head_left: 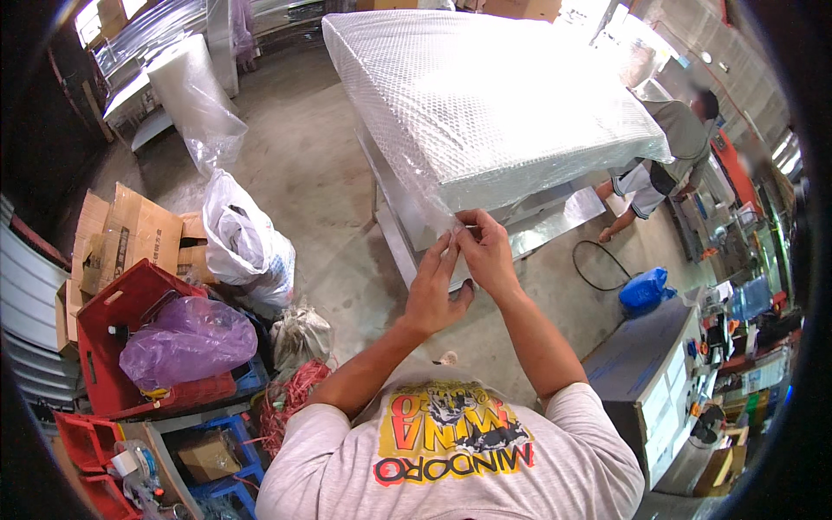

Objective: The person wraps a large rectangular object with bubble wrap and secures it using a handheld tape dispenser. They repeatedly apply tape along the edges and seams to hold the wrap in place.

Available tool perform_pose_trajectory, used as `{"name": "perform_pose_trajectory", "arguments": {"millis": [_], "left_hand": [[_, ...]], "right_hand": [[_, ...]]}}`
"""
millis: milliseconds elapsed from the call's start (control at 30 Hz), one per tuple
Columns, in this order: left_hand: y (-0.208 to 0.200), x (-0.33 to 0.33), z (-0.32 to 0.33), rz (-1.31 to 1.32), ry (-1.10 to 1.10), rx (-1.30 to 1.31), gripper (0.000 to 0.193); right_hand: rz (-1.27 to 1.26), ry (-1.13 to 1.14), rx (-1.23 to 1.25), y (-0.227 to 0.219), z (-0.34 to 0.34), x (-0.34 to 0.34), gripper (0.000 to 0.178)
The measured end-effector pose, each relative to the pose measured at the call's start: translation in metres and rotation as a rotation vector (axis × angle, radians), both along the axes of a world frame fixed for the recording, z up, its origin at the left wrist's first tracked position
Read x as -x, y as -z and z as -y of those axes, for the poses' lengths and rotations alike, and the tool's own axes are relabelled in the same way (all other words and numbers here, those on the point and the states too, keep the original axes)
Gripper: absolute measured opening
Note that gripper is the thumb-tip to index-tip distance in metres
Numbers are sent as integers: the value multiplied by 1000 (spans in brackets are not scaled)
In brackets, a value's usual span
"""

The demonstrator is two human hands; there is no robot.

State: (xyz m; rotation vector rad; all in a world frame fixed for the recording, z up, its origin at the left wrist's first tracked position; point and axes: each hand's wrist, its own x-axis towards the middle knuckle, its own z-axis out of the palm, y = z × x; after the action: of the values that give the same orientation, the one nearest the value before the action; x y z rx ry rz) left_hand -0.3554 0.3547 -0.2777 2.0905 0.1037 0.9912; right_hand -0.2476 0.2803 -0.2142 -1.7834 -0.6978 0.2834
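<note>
A big flat-topped metal table is draped in clear bubble wrap (407,113), its top washed out by glare. Below the wrap, the table's bare metal lower shelf (555,224) and frame show. At the table's near corner, my left hand (436,290) has its fingers pinched together on the loose edge of the wrap. My right hand (487,256) meets it there, thumb and fingers closed on the same bunched edge. Fingertips of the two hands almost touch, so the exact fold between them is partly hidden.
At left stand a white sack (247,243), cardboard boxes (143,230) and a red crate (104,338) with a purple plastic bag (186,342). A bubble wrap roll (186,87) stands behind. On the right, another person (663,165) bends beside the table, near a blue bag (646,290) and a cabinet (646,364).
</note>
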Motion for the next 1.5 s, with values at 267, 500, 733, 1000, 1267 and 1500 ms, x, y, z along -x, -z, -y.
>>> {"name": "perform_pose_trajectory", "arguments": {"millis": [267, 500, 733, 1000, 1267, 1500], "left_hand": [[26, 4, 7, -96, 40, -48, 67], [26, 15, -29, 1, 27, -77, 47], [-28, -12, -105, 66, -181, -368, 77], [1, -58, -75, 57, -203, 80, 112], [45, -77, -39, 151, -471, 401, 101], [29, -58, 18, 255, -497, 529, 83]], "right_hand": [[187, 90, 4, 43, 1, -2, 31], [250, 56, 60, 26, 13, -46, 28], [385, -14, 206, 19, 14, -82, 34], [815, -125, 88, 24, 27, -122, 21], [506, -310, 121, 48, 34, -131, 15], [348, -944, -145, 60, 50, -96, 21]]}}
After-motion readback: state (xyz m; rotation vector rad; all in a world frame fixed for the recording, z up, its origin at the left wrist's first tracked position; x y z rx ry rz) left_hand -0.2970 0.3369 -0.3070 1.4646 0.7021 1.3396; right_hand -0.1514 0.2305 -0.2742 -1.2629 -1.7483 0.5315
